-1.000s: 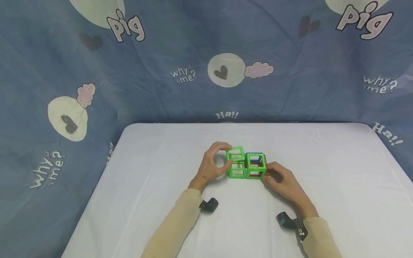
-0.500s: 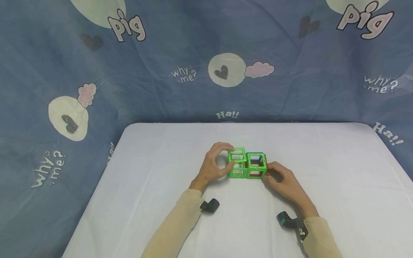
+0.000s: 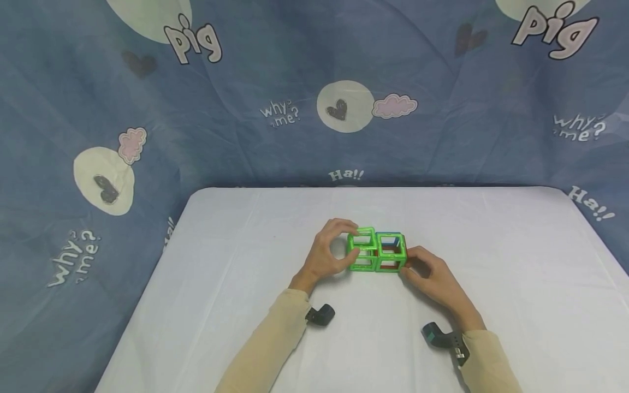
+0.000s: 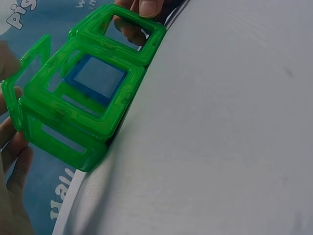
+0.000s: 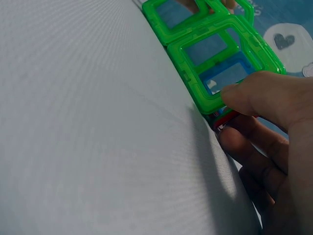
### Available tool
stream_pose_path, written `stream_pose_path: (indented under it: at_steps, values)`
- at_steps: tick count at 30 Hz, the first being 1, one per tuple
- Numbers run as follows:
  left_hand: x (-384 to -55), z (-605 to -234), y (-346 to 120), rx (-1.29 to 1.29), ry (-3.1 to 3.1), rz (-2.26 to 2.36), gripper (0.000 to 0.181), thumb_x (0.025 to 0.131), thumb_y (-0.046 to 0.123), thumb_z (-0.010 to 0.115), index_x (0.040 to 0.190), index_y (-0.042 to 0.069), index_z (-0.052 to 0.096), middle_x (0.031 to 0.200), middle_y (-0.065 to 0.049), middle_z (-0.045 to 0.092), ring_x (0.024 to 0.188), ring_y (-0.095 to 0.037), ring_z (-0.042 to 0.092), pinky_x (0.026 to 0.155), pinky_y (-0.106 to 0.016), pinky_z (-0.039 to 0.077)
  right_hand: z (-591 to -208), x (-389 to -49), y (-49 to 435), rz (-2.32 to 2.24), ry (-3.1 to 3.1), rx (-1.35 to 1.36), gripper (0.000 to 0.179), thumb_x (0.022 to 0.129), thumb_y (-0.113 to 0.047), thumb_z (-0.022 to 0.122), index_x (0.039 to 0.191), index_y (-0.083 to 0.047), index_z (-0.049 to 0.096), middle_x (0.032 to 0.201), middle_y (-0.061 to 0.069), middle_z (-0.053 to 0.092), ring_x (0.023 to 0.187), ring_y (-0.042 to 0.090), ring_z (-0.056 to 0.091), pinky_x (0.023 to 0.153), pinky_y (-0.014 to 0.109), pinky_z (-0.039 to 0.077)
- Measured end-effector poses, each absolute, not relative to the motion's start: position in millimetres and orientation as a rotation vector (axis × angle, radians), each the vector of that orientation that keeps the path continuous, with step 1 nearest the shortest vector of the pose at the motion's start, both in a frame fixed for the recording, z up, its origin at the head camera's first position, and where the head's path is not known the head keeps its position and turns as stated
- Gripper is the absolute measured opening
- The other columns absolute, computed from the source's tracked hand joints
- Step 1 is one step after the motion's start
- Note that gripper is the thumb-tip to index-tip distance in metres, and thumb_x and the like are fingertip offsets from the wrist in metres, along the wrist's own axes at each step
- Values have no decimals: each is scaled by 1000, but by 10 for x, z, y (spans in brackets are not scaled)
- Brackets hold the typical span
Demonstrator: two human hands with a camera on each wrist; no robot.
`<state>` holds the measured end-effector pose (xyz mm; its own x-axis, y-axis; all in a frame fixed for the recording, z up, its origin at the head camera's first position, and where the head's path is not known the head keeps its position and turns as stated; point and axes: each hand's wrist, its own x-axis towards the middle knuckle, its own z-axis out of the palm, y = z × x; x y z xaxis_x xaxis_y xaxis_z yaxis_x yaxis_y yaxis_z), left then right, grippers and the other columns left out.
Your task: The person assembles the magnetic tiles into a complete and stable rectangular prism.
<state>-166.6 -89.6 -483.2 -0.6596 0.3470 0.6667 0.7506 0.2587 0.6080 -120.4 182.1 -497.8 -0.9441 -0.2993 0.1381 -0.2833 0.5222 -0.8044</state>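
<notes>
Two joined cubes of square-frame magnetic tiles stand on the white table, mostly green; the right cube (image 3: 391, 255) also has red and blue sides. My left hand (image 3: 321, 255) pinches a green magnetic tile (image 4: 45, 48) between thumb and fingers, at the top of the left cube (image 3: 362, 268). In the left wrist view this tile stands at a slant to the cube's edge. On the other side, my right hand (image 3: 436, 279) grips the right cube, thumb on its green front and fingers by the red tile (image 5: 228, 118). A blue tile (image 4: 116, 93) shows through the green frame.
The white cloth-covered table (image 3: 245, 327) runs back to a blue printed curtain (image 3: 275, 153). A dark camera (image 3: 321, 315) is strapped to the left wrist and another camera (image 3: 434, 334) to the right.
My left hand has moved slightly right and toward me with the green tile, which now sits lower and straighter over the left cube. My right hand has stayed in place.
</notes>
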Motion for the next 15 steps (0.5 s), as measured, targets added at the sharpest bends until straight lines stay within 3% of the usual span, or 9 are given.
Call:
stream_pose_path:
  at_steps: [6, 15]
  values:
    - [-1687, -4913, -896, -1008, -2151, -1371, 28, 72, 9, 73, 98, 3, 65, 112, -16, 62, 111, -30, 54, 105, -37, 43, -4964, -1195, 1815, -1435, 2733, -550, 27, 86, -16, 68, 113, -18, 62, 108, -1, 65, 105, 6, 54, 107, 50, 37]
    - [-1742, -5008, -910, -1045, -2161, -1347, 22, 76, 20, 70, 97, 14, 65, 115, -5, 61, 114, -19, 53, 104, -33, 44, -4969, -1197, 1816, -1415, 2745, -545, 27, 86, -16, 69, 112, -19, 62, 106, -4, 64, 104, 6, 54, 108, 47, 37]
